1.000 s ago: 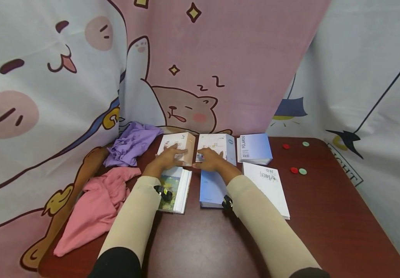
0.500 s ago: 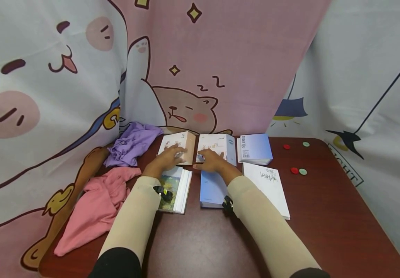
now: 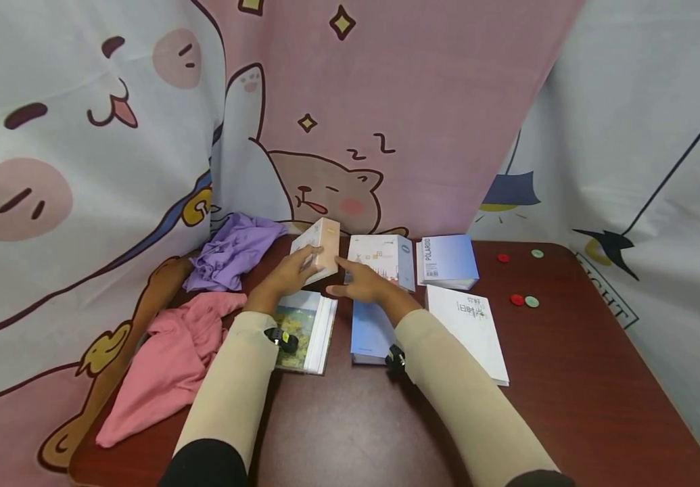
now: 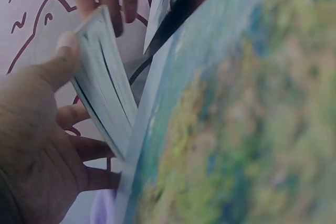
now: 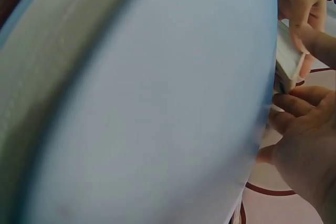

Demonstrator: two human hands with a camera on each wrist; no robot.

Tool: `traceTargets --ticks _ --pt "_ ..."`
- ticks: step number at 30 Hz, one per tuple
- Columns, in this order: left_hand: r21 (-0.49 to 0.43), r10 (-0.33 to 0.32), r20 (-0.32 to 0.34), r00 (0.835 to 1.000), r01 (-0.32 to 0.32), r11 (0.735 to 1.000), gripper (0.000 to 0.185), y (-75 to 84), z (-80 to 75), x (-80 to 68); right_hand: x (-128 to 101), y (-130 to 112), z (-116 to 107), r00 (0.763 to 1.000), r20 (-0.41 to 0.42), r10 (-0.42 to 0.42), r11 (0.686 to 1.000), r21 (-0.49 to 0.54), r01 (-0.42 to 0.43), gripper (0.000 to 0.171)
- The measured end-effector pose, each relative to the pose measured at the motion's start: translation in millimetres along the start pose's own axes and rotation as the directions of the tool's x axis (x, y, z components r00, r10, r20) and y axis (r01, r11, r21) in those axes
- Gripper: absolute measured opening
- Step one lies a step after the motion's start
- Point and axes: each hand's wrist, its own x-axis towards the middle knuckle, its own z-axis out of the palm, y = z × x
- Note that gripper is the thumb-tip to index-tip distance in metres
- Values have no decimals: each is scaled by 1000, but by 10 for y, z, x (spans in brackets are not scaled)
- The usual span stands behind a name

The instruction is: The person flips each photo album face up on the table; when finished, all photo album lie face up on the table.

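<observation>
Peach-spined book [image 3: 329, 243]: tilted, in the left hand, spine toward the right hand; whether its lower edge meets the table [image 3: 337, 426] cannot be told.
Left hand [image 3: 287, 274]: pinching the peach-spined book, thumb on one side, fingers on the other.
Right hand [image 3: 369, 281]: fingers spread, tips at the book's spine side; contact cannot be told.
Grey-spined book [image 3: 375, 253]: just beyond the right hand.
Painting-cover book [image 3: 297, 326]: nearer the person than the left hand.
Blue book [image 3: 372, 334]: nearer the person than the right hand.
Pale blue album [image 3: 452, 258], white book [image 3: 467, 331]: right of the right hand.
Purple cloth [image 3: 234, 253], pink cloth [image 3: 170, 352]: left of the left hand.
Red discs [image 3: 517, 299], green discs [image 3: 532, 302]: well right of the right hand.
</observation>
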Motion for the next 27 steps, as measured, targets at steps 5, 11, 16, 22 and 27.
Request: traceTargets --ticks 5,11,16,22,27 --pt "-90 -2 -53 999 -3 996 56 24 -43 -26 -48 -45 -48 996 -50 -73 994 81 77 96" --pt "-276 -6 -103 995 -23 961 65 -5 -29 -60 -56 -112 -71 989 -63 -133 960 239 145 99" --pt "-525 -46 -86 995 -6 851 72 30 -23 -83 -52 -144 -49 986 -49 -161 928 333 168 95" --pt "-601 -116 -83 990 43 798 80 57 -56 -98 -21 -193 19 978 -27 -208 908 367 203 93" --pt "-535 -152 -177 972 34 844 77 46 -83 -73 14 -214 72 969 -2 -245 901 370 229 87"
